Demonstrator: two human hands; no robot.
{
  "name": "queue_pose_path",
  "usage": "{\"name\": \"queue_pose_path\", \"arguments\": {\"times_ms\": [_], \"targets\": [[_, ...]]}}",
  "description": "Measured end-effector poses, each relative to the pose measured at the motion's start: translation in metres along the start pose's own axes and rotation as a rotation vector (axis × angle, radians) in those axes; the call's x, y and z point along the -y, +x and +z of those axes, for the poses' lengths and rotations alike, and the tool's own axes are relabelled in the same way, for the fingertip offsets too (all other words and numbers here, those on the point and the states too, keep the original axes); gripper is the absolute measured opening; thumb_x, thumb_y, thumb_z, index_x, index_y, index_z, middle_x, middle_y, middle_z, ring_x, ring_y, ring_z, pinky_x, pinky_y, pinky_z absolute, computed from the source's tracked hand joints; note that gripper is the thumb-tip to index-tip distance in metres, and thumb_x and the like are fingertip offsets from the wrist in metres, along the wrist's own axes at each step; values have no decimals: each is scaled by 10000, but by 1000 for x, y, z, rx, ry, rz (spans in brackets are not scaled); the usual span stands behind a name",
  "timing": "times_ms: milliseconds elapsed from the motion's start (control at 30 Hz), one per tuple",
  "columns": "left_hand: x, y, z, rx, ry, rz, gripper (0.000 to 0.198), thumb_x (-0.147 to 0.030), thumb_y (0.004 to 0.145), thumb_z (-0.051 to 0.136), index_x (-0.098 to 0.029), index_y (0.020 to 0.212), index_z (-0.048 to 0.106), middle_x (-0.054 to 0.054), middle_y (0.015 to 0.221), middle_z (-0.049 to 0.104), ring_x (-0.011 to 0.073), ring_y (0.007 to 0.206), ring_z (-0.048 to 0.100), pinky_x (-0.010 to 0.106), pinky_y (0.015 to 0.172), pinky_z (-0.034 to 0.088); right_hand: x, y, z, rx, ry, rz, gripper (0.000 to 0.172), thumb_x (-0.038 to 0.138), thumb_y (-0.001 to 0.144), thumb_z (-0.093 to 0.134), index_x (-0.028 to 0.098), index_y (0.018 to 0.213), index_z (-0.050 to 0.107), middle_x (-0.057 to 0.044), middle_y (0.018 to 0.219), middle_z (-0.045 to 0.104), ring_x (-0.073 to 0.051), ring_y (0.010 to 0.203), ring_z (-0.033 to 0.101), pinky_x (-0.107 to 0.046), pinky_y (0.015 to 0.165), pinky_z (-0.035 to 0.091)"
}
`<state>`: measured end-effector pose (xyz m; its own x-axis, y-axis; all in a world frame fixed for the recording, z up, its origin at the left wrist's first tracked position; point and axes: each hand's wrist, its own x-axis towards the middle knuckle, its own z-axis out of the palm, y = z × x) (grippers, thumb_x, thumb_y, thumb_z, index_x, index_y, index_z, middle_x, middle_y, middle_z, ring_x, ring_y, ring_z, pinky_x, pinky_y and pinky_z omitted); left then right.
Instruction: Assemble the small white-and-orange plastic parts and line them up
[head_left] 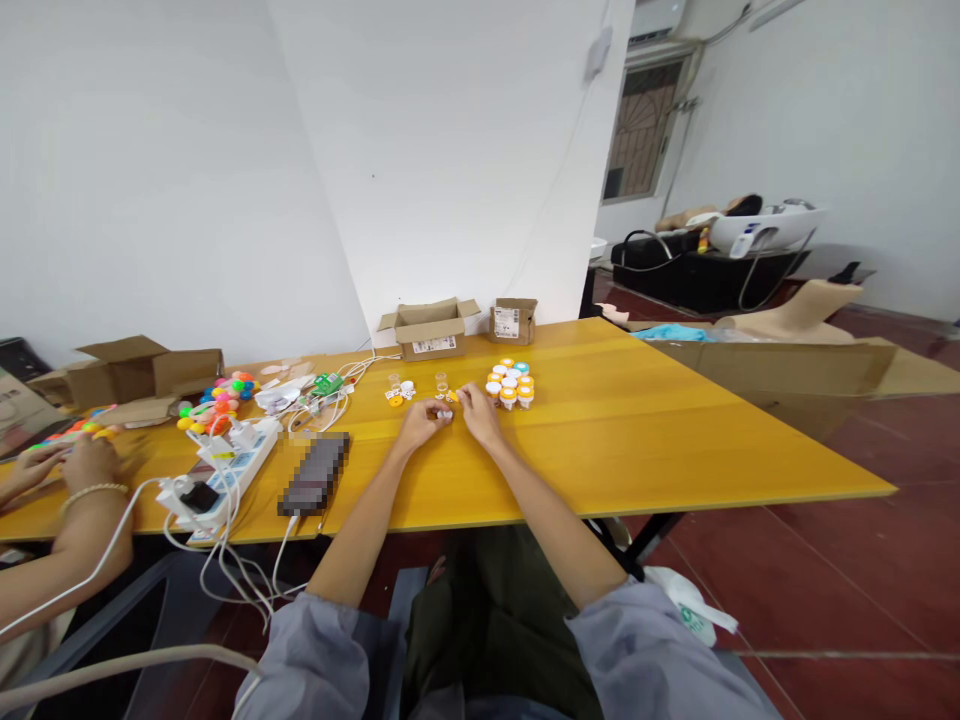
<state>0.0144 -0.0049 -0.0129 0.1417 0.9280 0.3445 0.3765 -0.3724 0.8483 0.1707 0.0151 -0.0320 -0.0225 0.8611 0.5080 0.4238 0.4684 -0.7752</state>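
My left hand is closed on a small white piece, its fingertips pinched around it above the table. Close beside it, my right hand pinches a small yellow piece. Both pieces are too small to name. Just beyond my hands stands a clear little cup. A second clear cup is further left, among small white parts and a yellow ring-like part. Right of my right hand, several small containers with orange, white and teal tops are grouped together.
An open cardboard box and a smaller box stand against the wall. A phone, a power strip with tangled cables and colourful balls lie left. Another person's hands work at far left.
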Motion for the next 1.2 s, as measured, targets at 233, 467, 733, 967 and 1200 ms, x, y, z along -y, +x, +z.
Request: {"name": "queue_pose_path", "arguments": {"times_ms": [233,467,733,967,1200], "targets": [[-1,0,0,10,-13,6,102,-241,634,795,-207,702,728,9,772,750,187,741,681,308,750,569,5,-3,-2,22,-140,16,124,253,937,529,241,847,614,-52,917,713,-217,909,648,-307,785,468],[-3,-2,-1,9,-22,-19,176,-217,636,810,-200,776,706,4,763,724,177,752,662,307,770,558,1,-4,-2,38,-233,37,127,230,881,646,253,757,638,-73,899,717,-233,889,644,-318,756,466],[-5,-3,0,19,-52,-28,238,-228,638,817,-203,817,663,8,820,718,165,785,660,302,782,549,0,-3,-1,65,-267,10,123,193,863,656,254,756,654,-75,918,704,-241,917,630,-342,815,472],[-6,-3,0,5,-56,4,270,-171,626,809,-204,838,645,8,831,722,168,791,672,302,772,552,8,-6,-3,128,-277,-104,108,154,864,627,245,848,681,-65,973,680,-235,963,595,-352,875,463],[-5,-3,0,6,-59,6,297,-114,625,778,-206,873,643,22,898,733,172,836,682,302,794,543,8,-8,-3,169,-288,-135,122,151,855,640,256,883,697,-76,1010,678,-240,956,579,-356,855,461]]}}
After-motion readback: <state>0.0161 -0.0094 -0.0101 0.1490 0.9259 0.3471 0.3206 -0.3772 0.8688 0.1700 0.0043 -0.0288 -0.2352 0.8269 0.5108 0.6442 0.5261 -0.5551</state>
